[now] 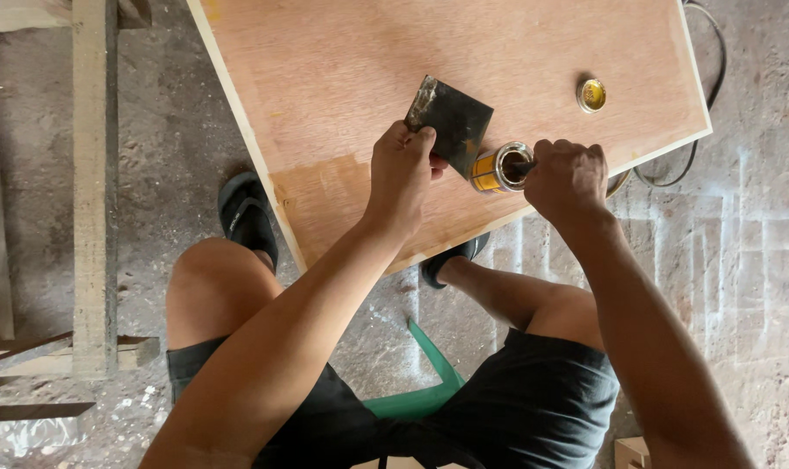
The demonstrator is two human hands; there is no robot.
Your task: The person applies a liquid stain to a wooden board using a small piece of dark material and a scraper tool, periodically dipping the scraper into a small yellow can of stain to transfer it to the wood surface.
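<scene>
Lying between both hands on the plywood board (342,69), the small can (495,168) is open; the left hand (400,170) grips a dark scraper (451,117), and the right hand (568,177) is clenched on a tool inside the can.

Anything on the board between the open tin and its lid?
No. In the head view, only bare plywood board separates the tin from the round lid.

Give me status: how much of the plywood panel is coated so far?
Done: only a darker, wet-looking patch at the near corner of the plywood panel; the lid is off and lies on the board. In hand: the left hand holds a dark flat scraper, and the right hand dips a tool into the open yellow tin. Left: most of the panel looks bare and dry.
</scene>
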